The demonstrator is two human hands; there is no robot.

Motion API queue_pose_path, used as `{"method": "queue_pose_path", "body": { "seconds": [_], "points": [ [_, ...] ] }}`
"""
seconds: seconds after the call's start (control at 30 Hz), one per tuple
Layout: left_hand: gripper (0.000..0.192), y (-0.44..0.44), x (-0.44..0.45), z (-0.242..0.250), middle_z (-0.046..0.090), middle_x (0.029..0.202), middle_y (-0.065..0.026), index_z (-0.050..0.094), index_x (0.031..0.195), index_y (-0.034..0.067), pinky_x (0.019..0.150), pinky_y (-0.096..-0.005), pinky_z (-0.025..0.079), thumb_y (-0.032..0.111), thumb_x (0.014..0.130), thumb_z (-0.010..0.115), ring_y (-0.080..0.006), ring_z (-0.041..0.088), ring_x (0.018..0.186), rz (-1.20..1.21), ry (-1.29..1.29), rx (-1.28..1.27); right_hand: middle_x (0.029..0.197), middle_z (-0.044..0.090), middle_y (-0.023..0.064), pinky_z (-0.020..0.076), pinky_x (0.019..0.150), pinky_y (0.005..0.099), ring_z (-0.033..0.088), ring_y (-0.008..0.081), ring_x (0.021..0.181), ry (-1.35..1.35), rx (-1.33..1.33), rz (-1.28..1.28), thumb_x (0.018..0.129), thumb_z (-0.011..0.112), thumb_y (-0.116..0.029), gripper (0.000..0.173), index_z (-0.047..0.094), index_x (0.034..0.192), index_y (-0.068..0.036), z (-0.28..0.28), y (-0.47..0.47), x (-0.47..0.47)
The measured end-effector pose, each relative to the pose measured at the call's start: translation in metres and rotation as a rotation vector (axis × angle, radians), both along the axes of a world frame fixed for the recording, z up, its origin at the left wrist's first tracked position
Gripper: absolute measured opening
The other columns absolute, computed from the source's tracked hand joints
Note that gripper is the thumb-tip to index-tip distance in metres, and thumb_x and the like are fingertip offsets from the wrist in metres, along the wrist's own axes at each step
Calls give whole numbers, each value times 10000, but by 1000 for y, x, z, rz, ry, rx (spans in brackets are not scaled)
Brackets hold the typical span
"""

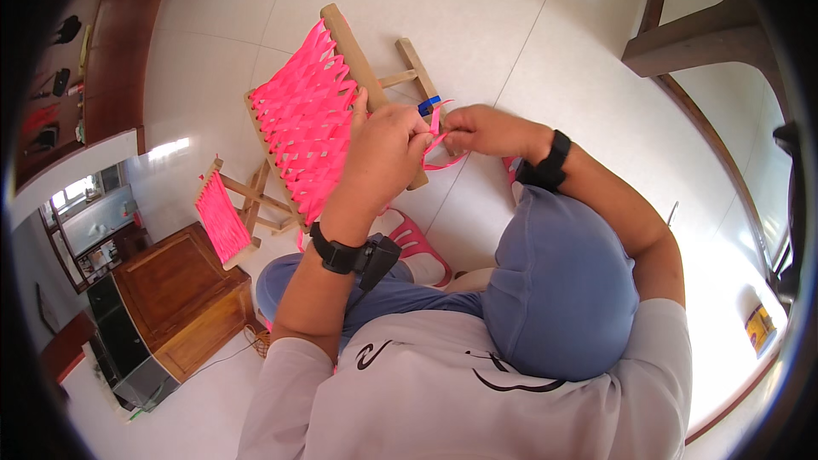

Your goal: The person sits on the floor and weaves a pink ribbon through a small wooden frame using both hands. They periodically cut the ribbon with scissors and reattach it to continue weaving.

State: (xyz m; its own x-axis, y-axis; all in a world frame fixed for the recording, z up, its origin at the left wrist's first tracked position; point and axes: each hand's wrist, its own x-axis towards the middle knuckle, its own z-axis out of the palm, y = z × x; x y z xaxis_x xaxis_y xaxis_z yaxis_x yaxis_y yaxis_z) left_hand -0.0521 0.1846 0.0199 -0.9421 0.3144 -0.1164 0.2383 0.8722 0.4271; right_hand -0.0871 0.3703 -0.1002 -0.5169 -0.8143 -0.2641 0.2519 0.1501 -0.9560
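Note:
Before me a wooden folding stool [351, 45] is tilted, its seat woven from bright pink flat strapping [307, 134]. My left hand [390, 144] lies over the near end of the seat's rail. Its thumb and forefinger pinch a loose pink strap end [436, 118] beside that rail. Close by on the right, my right hand [489, 131] has its fingertips closed on the same loose strapping, which loops between the two hands. Just past my left fingers, a small blue piece [428, 105] sits by the stool's leg; what it is I cannot tell.
A smaller stool with a pink strapped seat [222, 220] stands at the left. Behind it is a brown wooden cabinet [185, 294]. My pink sandal [418, 249] rests on the tiled floor below the stool. A dark wooden furniture leg [696, 38] juts in at upper right.

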Motion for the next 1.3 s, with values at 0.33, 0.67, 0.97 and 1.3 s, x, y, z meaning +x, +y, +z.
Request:
{"method": "queue_pose_path", "body": {
  "seconds": [0.33, 0.67, 0.97, 1.3],
  "points": [
    [45, 11, 9, -11, 668, 774, -48, 681, 824, 91, 1148, -611, 194, 116, 860, 673, -251, 623, 1044, -71, 94, -115, 804, 585, -59, 425, 675, 239, 482, 39, 748, -171, -13, -97, 981, 600, -205, 180, 645, 946, -35, 24, 16, -15],
    [39, 6, 14, -7, 666, 837, -51, 648, 864, 76, 1130, -607, 224, 73, 840, 679, -258, 615, 1008, -4, 108, -60, 823, 616, 16, 442, 674, 255, 522, 86, 752, -107, 5, -694, 957, 624, -253, 241, 602, 1035, -26, 14, 21, -19],
    [93, -18, 33, 5, 639, 898, -101, 625, 914, 42, 1062, -509, 358, 32, 831, 665, -302, 598, 961, -6, 183, -108, 817, 617, -25, 431, 645, 275, 496, 86, 709, -241, -77, 20, 954, 592, -261, 257, 680, 1014, -27, 9, -50, -26],
    [95, -95, 78, 34, 580, 1142, -128, 635, 976, 13, 971, -377, 417, 74, 904, 649, -282, 548, 1081, 409, 403, 71, 687, 535, -64, 292, 495, 230, 381, 52, 562, -364, -163, 114, 911, 647, -226, 144, 644, 840, -101, 70, -154, -6]
  ]
}}
